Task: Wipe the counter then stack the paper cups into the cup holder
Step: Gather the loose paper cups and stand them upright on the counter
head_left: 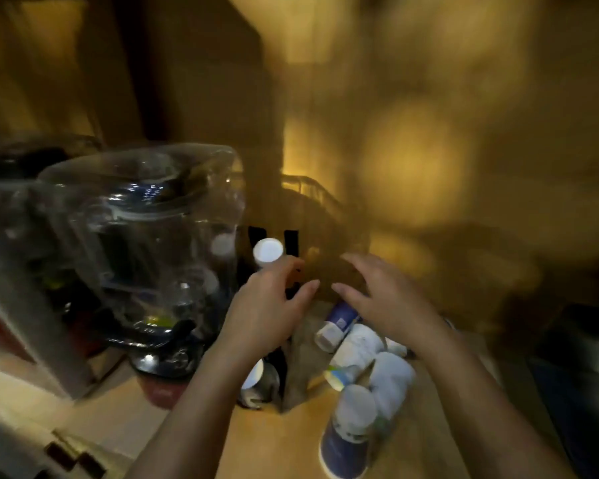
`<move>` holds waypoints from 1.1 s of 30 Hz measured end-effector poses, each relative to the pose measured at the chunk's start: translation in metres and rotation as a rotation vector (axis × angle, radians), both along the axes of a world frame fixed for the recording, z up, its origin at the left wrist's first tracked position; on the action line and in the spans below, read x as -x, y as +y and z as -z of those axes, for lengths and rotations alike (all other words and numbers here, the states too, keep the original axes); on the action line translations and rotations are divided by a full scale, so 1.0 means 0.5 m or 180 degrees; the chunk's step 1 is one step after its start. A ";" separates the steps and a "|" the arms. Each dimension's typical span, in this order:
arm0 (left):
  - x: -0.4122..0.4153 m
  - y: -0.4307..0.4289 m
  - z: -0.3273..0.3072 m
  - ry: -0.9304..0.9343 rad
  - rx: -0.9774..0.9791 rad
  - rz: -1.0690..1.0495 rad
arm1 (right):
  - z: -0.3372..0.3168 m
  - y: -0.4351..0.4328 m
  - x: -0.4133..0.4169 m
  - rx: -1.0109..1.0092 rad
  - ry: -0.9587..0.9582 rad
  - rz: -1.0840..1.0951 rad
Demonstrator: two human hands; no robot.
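The view is dim and blurred. My left hand (267,305) is closed around an upturned paper cup (268,254) with its white bottom showing, held above a dark upright cup holder (277,361). My right hand (384,299) hovers just to the right with spread fingers, holding nothing. Below it, several blue-and-white paper cups (357,347) lie on the wooden counter (284,440). Nearer to me, one cup (346,433) stands upside down. Another white cup end (253,375) shows low beside the holder.
A large clear water-dispenser bottle (146,243) stands at the left on a dark base (166,357). A wire rack (312,195) sits behind the holder against the wall. Something dark (578,368) fills the right edge.
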State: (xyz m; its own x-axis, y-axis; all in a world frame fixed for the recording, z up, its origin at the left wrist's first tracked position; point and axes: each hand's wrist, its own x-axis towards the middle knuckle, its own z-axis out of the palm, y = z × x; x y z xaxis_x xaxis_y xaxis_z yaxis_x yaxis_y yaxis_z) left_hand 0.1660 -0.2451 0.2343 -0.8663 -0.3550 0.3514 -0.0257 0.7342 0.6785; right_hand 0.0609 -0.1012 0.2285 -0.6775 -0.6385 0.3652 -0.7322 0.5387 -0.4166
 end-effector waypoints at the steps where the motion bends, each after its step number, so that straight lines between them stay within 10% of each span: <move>1: 0.028 0.021 0.002 -0.0017 -0.0009 0.0053 | 0.002 0.026 0.024 0.0012 -0.0072 0.0085; 33: 0.336 0.070 0.359 -0.1934 -0.0697 0.0221 | 0.352 0.182 0.236 -0.1095 -0.0558 -0.0090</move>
